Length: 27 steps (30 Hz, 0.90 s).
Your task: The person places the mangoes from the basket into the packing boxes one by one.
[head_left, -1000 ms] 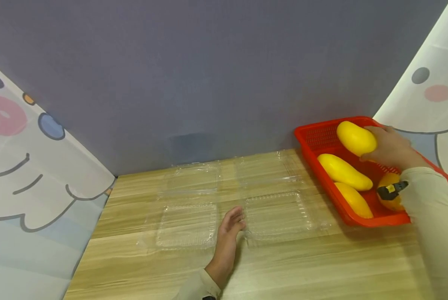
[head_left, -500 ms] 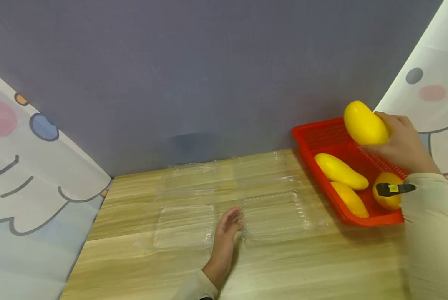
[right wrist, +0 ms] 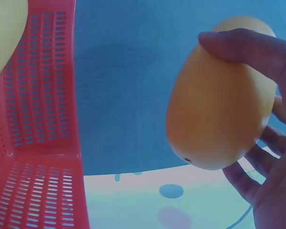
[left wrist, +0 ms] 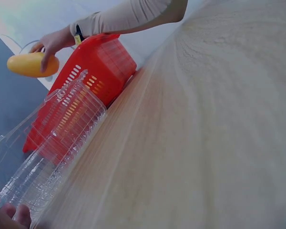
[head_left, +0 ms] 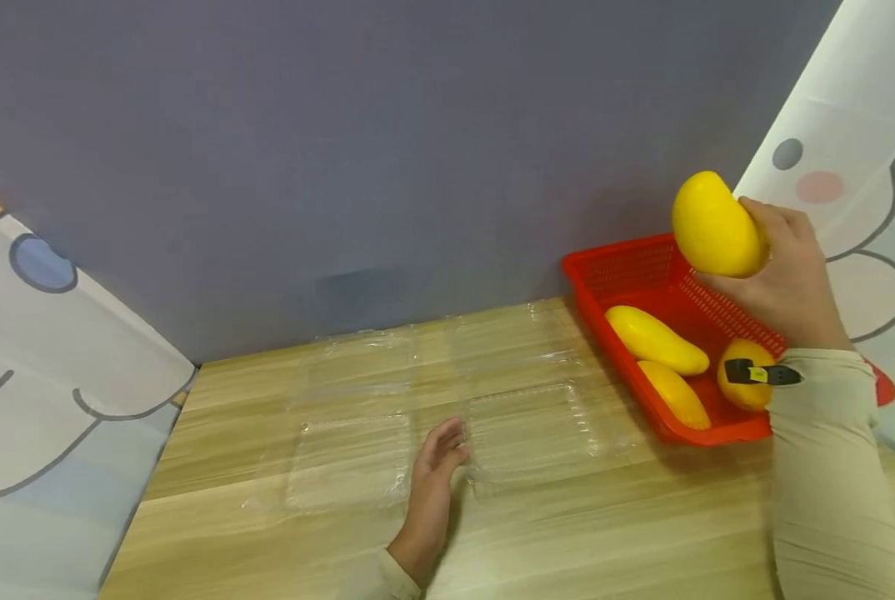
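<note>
My right hand (head_left: 788, 275) grips a yellow mango (head_left: 717, 225) above the back of the red basket (head_left: 627, 265). In the right wrist view the thumb lies across the mango (right wrist: 214, 105), and the other fingers reach round its far side. Three more mangoes lie inside the basket, one of them (head_left: 656, 340) near its left wall. My left hand (head_left: 432, 471) rests on the table with loosely bent fingers, at the left edge of a clear plastic clamshell box (head_left: 530, 433). Its fingertips (left wrist: 23, 214) appear beside that box in the left wrist view.
A second clear clamshell box (head_left: 350, 462) lies left of my left hand. Their transparent lids (head_left: 357, 362) spread behind them towards the grey wall (head_left: 387, 167). Cartoon-printed white sheets (head_left: 830, 125) flank the wooden table (head_left: 567, 542).
My right hand has lifted the mango up out of the basket. The left hand stays beside the clamshell box. The head view has turned slightly to the right.
</note>
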Tool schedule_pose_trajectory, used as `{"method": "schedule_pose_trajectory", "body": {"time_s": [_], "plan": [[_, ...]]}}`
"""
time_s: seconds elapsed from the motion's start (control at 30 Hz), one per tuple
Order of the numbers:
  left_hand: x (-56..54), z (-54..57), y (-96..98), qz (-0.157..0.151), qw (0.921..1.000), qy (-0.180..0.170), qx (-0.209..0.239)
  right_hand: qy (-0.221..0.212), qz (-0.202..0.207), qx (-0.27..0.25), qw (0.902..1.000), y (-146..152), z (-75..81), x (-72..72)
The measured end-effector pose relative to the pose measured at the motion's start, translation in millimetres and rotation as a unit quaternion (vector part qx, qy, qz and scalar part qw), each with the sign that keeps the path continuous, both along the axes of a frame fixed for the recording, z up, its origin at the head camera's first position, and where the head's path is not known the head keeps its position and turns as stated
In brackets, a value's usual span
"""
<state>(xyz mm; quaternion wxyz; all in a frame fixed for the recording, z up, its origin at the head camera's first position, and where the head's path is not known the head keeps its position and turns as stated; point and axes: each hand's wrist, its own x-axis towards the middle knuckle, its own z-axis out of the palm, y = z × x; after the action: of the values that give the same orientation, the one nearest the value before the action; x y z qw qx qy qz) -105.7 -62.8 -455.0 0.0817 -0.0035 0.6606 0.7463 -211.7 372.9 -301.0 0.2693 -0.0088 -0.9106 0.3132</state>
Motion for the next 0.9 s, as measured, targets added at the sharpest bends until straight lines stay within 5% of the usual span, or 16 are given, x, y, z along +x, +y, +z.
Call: {"method": "schedule_pose_trajectory", "body": {"time_s": [0.37,0.9], "plan": [[2.1,0.6,4.7,-0.001,1.0,0.0,0.005,0.039,-0.004,0.007,0.9992,-11.0,7.9,15.8],[-1.5,-0.8,8.7,0.0,0.9999,0.01,0.01,-0.032,0.03,0.041,0.9982,-15.3,6.2,20.9]]}}
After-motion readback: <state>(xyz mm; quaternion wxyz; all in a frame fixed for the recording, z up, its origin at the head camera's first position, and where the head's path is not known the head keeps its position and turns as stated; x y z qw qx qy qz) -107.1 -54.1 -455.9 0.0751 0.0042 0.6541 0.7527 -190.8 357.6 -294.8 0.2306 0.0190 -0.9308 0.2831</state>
